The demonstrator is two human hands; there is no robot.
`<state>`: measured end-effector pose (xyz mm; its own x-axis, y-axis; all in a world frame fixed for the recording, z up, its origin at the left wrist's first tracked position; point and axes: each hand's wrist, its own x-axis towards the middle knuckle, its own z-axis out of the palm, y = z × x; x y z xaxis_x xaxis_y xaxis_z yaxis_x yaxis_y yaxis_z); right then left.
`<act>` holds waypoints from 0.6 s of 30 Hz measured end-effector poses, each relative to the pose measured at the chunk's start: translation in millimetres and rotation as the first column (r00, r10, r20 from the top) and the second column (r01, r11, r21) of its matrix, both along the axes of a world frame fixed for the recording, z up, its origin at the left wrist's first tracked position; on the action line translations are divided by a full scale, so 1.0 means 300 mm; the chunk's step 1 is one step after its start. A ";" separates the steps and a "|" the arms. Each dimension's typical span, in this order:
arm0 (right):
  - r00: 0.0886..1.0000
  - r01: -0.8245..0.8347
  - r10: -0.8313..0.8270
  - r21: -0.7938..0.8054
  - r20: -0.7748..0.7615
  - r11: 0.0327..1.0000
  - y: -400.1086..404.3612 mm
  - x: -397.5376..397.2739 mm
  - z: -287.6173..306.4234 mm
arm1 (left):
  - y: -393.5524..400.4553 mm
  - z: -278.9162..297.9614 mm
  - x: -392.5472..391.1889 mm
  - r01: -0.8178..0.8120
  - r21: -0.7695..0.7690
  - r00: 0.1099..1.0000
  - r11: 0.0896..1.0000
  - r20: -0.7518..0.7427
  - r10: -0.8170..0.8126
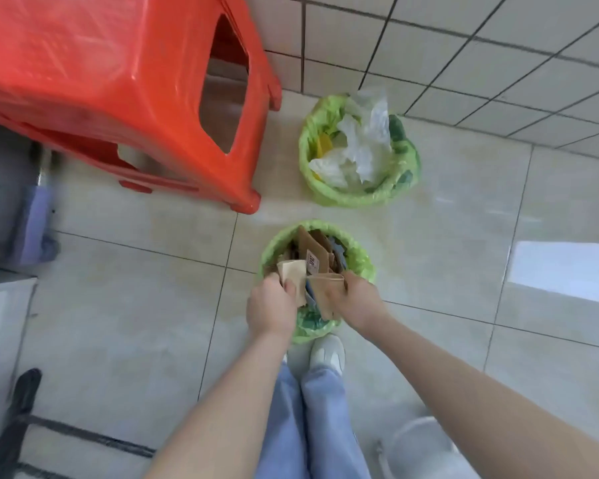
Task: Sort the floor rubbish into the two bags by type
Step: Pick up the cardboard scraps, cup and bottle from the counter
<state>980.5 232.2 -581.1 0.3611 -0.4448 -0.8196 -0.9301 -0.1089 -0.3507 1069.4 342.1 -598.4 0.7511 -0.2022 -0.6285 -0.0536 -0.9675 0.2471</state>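
Near bag (360, 261) sitting on floor (464, 271) just ahead of shoe (327, 352), cardboard pcs (317, 252) standing in it, both hands over its near rim, far bag (320, 140) lying beyond & slightly right w/ plastic wrap (363, 146) in it, stool (118, 91) standing far left, wall (464, 46) running behind.

Stool (118, 81): red plastic, glossy, smooth.
Floor (446, 271): pale tile, polished, reflective.
Wall (464, 46): white tile, dark grout.
Near bag (360, 261) & far bag (312, 140): thin green plastic film, crinkled.
Near bag contents: brown cardboard (317, 247), matt.
Far bag contents: clear plastic film (363, 143), creased.
Trousers (322, 426): blue cloth.
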 end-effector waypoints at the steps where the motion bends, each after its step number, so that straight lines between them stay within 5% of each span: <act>1: 1.000 0.014 -0.014 -0.023 0.015 1.000 0.017 0.012 -0.035 | -0.001 -0.029 -0.007 0.011 -0.015 1.000 1.000 0.007 -0.011; 9: 0.995 0.095 -0.096 -0.061 -0.017 0.994 0.072 0.018 -0.135 | 0.007 -0.122 -0.044 0.093 0.072 0.986 0.993 -0.147 -0.082; 18: 0.996 0.049 -0.053 -0.047 -0.073 0.998 0.015 -0.065 -0.063 | 0.080 -0.050 -0.010 0.002 0.057 0.975 0.998 -0.221 0.011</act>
<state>961.0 236.6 -600.0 0.2758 -0.4984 -0.8219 -0.9582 -0.0747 -0.2763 1066.3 366.1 -613.5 0.5930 -0.1590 -0.7894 0.0005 -0.9802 0.1978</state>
